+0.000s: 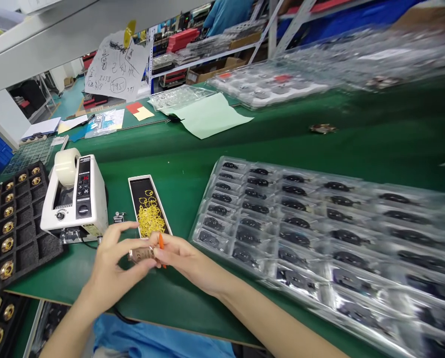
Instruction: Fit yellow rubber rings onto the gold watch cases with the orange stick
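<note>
At the left edge of the green table (177,164) sits a black foam tray (15,233) with rows of round gold parts (6,243) in its holes. The tray is cut off by the edge of the view. Next to it is a white tape machine (75,199) with a roll of clear tape (66,166) on top. Its small screen (85,178) shows red numbers that look like 36, and the name on it is too small to read.

Near the front edge, the left hand (116,263) and the right hand (187,261) meet. The left fingers (123,233) curve around a small metal tube (142,254) and hold it at their tips. The fingers hide most of the tube. The right fingers (173,253) are nearly closed on a thin orange bit (161,243), and it is hard to see its shape. Just behind the hands is a narrow black box (149,206) full of yellow rubber bands (150,219).

Farther back, a paper note (116,64) shows handwriting with 495 in a circle. On the right, a big clear plastic tray (319,238) holds rows of black parts, and it runs off the edge of the view.
</note>
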Demonstrator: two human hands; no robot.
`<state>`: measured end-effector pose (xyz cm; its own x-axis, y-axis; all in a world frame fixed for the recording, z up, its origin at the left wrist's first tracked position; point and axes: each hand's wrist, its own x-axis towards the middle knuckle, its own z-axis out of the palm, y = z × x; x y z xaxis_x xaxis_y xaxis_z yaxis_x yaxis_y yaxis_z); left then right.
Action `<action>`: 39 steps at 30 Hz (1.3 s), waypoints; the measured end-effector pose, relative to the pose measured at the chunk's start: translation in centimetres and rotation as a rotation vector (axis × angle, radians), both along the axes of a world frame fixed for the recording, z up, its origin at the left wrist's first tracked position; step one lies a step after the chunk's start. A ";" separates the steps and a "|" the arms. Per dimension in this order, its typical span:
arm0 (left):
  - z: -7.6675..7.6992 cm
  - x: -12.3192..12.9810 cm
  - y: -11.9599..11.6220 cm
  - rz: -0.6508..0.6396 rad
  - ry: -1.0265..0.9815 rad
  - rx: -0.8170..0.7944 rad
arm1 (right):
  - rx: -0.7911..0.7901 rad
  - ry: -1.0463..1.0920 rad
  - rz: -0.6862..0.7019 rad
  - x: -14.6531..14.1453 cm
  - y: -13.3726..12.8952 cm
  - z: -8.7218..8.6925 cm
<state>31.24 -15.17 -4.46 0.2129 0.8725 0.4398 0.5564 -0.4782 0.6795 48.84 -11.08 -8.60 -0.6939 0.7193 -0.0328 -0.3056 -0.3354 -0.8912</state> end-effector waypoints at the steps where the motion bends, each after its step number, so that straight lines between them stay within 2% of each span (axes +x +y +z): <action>1: -0.3 0.1 0.2 -0.053 -0.032 -0.054 | -0.038 0.011 0.000 -0.1 -0.1 -0.2; 5: -0.9 0.2 1.0 -0.194 -0.104 -0.134 | -0.227 0.093 0.020 -0.6 -0.9 -0.6; 9: -0.2 -0.3 0.1 -0.333 -0.009 -0.001 | -0.311 0.191 0.081 -1.3 -2.3 -0.1; 11: 0.3 -1.0 -1.1 -0.320 0.073 0.111 | -0.275 0.210 0.115 -0.9 -2.5 0.5; 14: 1.1 -3.8 -2.9 -0.115 0.182 0.279 | -0.058 0.060 0.076 0.7 -0.4 1.7; 16: 1.7 -7.1 -2.9 0.146 0.176 0.371 | 0.255 -0.211 -0.027 1.7 3.0 2.5; 18: 2.5 -11.5 -1.2 0.485 0.125 0.449 | 0.623 -0.606 -0.129 2.3 7.4 2.9; 19: 2.9 -13.8 0.3 0.665 0.119 0.428 | 0.772 -0.852 -0.181 2.3 9.7 3.0; 20: 3.3 -16.2 2.2 0.825 0.151 0.325 | 0.873 -1.118 -0.231 2.2 11.8 3.0; 21: 3.7 -18.5 4.3 0.948 0.222 0.181 | 0.894 -1.219 -0.279 2.0 13.7 3.0; 23: 4.0 -22.3 8.7 0.982 0.278 0.046 | 0.921 -1.327 -0.365 1.5 16.6 2.7; 26: 3.6 -25.8 13.9 0.966 0.348 -0.114 | 0.949 -1.383 -0.476 1.2 18.4 2.5; 29: 2.7 -27.2 16.4 0.933 0.382 -0.221 | 0.966 -1.394 -0.558 1.8 17.9 2.6; 33: 2.8 -27.7 17.6 0.936 0.366 -0.289 | 0.962 -1.345 -0.630 4.0 15.0 2.8; 36: 4.4 -27.2 18.2 0.965 0.326 -0.258 | 0.937 -1.290 -0.670 5.6 12.0 2.5; 39: 6.6 -24.2 17.7 0.989 0.277 -0.103 | 0.914 -1.052 -0.799 6.4 9.4 2.1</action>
<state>7.05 2.49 2.18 -0.5380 0.7431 0.3979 0.8125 0.3315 0.4795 55.23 -1.70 -6.50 -0.0969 0.9141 0.3938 0.7157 0.3389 -0.6107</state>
